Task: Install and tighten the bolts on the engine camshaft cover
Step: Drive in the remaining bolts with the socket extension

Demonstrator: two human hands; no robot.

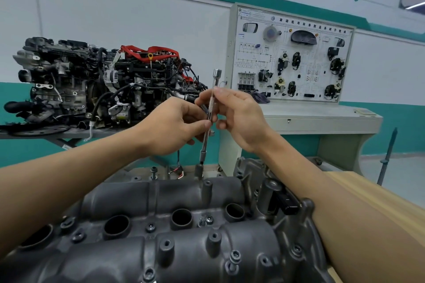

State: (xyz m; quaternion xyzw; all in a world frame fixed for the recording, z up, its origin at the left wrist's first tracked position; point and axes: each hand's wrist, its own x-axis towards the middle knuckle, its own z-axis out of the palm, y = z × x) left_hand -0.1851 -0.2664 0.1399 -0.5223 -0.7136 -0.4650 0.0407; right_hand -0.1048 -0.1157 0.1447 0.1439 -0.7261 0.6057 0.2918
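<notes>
Left hand [177,125] and right hand [239,117] pinch the socket extension [208,126] in their fingers at the camshaft cover [184,243] far edge. Near bolts [235,256] seem seated, while the far-left bolt [153,170] stands proud.

Left hand [174,126]: bare, nothing worn.
Left forearm [69,174]: bare along its whole visible length.
Right hand [239,119]: bare, nothing worn.
Right forearm [333,190]: bare to the picture's edge.

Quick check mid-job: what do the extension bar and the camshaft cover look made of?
The extension bar: likely chromed steel, bright shine with a knurled grip band. The camshaft cover: probably cast aluminium, dull dark-grey, grainy surface with moulded bosses.
</notes>
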